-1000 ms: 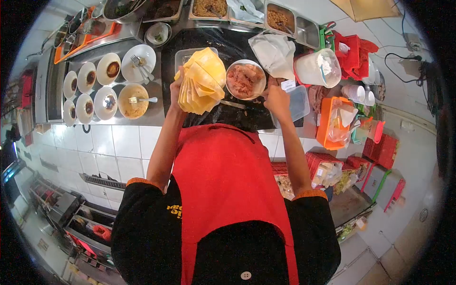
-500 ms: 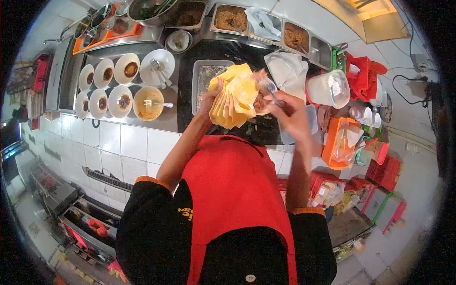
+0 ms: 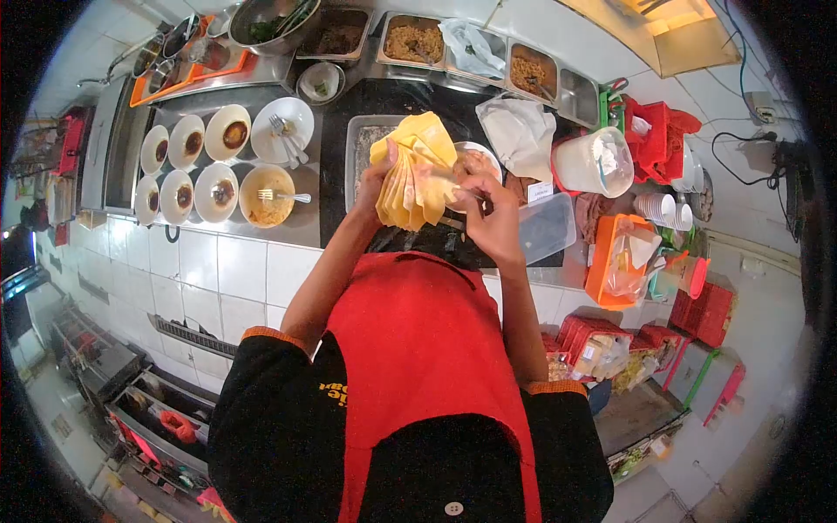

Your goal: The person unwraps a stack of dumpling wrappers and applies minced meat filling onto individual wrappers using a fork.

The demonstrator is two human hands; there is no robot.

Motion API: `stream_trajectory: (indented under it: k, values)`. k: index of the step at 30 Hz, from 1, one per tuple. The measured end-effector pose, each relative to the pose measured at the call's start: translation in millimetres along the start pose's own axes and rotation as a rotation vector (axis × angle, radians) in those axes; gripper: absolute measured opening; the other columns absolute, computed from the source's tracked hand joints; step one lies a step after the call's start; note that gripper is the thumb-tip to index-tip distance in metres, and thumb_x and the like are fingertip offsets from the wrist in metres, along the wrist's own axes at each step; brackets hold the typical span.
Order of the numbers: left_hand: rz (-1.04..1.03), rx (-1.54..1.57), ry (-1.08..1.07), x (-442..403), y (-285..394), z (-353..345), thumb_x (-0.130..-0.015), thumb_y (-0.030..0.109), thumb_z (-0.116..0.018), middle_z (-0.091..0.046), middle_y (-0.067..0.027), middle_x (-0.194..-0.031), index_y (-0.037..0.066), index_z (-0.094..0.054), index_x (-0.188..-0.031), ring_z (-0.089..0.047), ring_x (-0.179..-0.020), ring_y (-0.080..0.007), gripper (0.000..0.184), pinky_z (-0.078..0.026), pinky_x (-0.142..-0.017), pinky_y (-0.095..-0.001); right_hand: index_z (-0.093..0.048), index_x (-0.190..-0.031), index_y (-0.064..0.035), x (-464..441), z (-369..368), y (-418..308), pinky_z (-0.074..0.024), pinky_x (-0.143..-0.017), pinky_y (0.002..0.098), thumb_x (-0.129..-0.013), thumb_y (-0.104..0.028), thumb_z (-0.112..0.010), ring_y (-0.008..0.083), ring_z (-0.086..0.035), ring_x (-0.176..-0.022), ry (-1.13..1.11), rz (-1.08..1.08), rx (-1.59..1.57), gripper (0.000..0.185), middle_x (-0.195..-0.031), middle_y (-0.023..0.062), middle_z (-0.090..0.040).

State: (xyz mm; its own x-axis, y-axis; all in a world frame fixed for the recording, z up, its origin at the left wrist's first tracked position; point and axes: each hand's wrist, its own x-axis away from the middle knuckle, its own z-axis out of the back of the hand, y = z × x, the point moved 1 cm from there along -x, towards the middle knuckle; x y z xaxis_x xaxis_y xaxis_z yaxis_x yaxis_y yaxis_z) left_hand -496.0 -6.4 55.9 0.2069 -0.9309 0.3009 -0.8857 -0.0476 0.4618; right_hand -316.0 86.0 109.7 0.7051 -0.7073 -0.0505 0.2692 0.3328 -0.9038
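Observation:
My left hand [image 3: 373, 185] is closed around a fanned stack of yellow wonton wrappers [image 3: 410, 170], held above the dark counter. In my right hand [image 3: 493, 218] is a small metal utensil, seemingly a spoon, largely hidden by my fingers. Its tip meets the wrappers, where a smear of pinkish filling shows. Just behind my right hand stands a bowl of pink minced filling [image 3: 476, 164]. A grey tray [image 3: 353, 161] with a whitish, floury bottom lies partly behind the wrappers.
Several white bowls with dark sauce [image 3: 215, 193] stand at the left, near a plate with cutlery [image 3: 296, 118] and a yellowish bowl with a fork [image 3: 259, 209]. Metal food pans [image 3: 410, 39] line the back. At right are a clear lid [image 3: 547, 228], a white tub [image 3: 580, 166] and an orange basket [image 3: 602, 270].
My right hand has moved left and down from the filling bowl to the wrappers, bringing the utensil onto them. The filling bowl is now more visible. My left hand still holds the stack.

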Motion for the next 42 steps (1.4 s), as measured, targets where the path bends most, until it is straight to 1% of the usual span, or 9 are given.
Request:
stream_trajectory:
  k: [6,10,18,24,26,28,33,36,42]
  values:
    - [0.031,0.044,0.002,2.7,-1.4,-7.1,-0.101,0.049,-0.039,-0.059,-0.0186,-0.126,0.000,-0.040,-0.139,-0.062,-0.112,-0.0301,0.062,-0.051,-0.096,-0.0441,-0.062,-0.093,-0.0002,2.9,4.7,1.7,-0.0437,-0.066,0.0230,-0.090,-0.003,-0.065,0.0061,-0.056,-0.077,0.043,0.034,-0.146,0.005,-0.085,0.0024,-0.064]
    - [0.038,0.285,-0.128,-1.4,-3.7,-0.3,-0.101,0.050,-0.039,-0.059,-0.0185,-0.126,-0.001,-0.044,-0.137,-0.062,-0.112,-0.0309,0.062,-0.050,-0.098,-0.0446,-0.065,-0.097,-0.0007,7.9,1.9,-34.7,-0.0489,-0.075,0.0276,-0.086,-0.004,-0.069,0.0136,-0.063,-0.086,-0.266,0.103,-0.265,0.012,-0.096,0.0079,-0.069]
    - [0.026,0.437,-0.254,-0.2,-2.4,11.4,-0.100,0.054,-0.039,-0.059,-0.0184,-0.127,0.000,-0.048,-0.134,-0.061,-0.114,-0.0314,0.065,-0.050,-0.097,-0.0458,-0.068,-0.101,0.0028,11.3,5.1,-29.6,-0.0515,-0.075,0.0275,-0.086,-0.001,-0.068,0.0167,-0.067,-0.089,-0.127,0.182,-0.174,0.015,-0.108,0.0143,-0.071]
    - [0.061,0.329,-0.157,5.1,-5.6,-0.6,-0.100,0.054,-0.038,-0.058,-0.0183,-0.130,0.000,-0.044,-0.138,-0.061,-0.114,-0.0314,0.067,-0.051,-0.097,-0.0450,-0.069,-0.097,0.0015,-3.6,18.9,-34.6,-0.0500,-0.075,0.0285,-0.089,0.001,-0.063,0.0141,-0.064,-0.080,0.220,0.107,-0.235,0.010,-0.089,0.0085,-0.071]
    - [0.057,0.322,-0.144,5.6,-4.1,-2.9,-0.100,0.054,-0.038,-0.058,-0.0182,-0.130,-0.001,-0.043,-0.138,-0.061,-0.114,-0.0314,0.067,-0.051,-0.097,-0.0447,-0.070,-0.098,0.0003,3.3,22.8,-44.7,-0.0471,-0.065,0.0242,-0.093,-0.005,-0.062,0.0084,-0.060,-0.075,0.052,0.096,-0.217,0.011,-0.088,0.0041,-0.070]
    - [0.082,0.325,-0.160,3.2,-6.1,-2.9,-0.100,0.053,-0.038,-0.059,-0.0179,-0.129,-0.001,-0.044,-0.137,-0.062,-0.114,-0.0311,0.066,-0.051,-0.097,-0.0443,-0.068,-0.105,0.0041,10.4,14.6,-25.3,-0.0505,-0.082,0.0265,-0.095,-0.003,-0.058,0.0157,-0.066,-0.094,-0.104,0.092,-0.185,0.015,-0.106,0.0114,-0.072]
    - [0.056,0.366,-0.193,1.4,-8.4,8.8,-0.100,0.052,-0.038,-0.061,-0.0173,-0.126,0.000,-0.048,-0.134,-0.063,-0.112,-0.0297,0.063,-0.051,-0.097,-0.0436,-0.067,-0.106,0.0016,7.6,10.5,-12.1,-0.0492,-0.079,0.0244,-0.098,-0.008,-0.056,0.0100,-0.063,-0.089,0.128,-0.093,-0.261,0.017,-0.099,0.0081,-0.072]
    - [0.047,0.379,-0.215,1.8,-8.1,8.8,-0.100,0.052,-0.039,-0.061,-0.0172,-0.125,0.000,-0.049,-0.132,-0.063,-0.111,-0.0286,0.062,-0.051,-0.096,-0.0430,-0.070,-0.105,-0.0021,4.9,13.4,-29.9,-0.0288,-0.049,0.0182,-0.098,-0.011,-0.059,0.0000,-0.041,-0.057,0.178,-0.010,-0.391,0.016,-0.072,-0.0071,-0.058]
    - [0.095,0.280,-0.152,1.9,-9.9,2.0,-0.100,0.050,-0.041,-0.060,-0.0163,-0.126,0.000,-0.046,-0.135,-0.063,-0.110,-0.0277,0.061,-0.051,-0.096,-0.0426,-0.069,-0.111,0.0003,-7.0,25.2,-7.8,-0.0340,-0.055,0.0197,-0.096,-0.008,-0.060,0.0012,-0.046,-0.069,0.118,0.117,-0.185,0.020,-0.096,0.0004,-0.065]
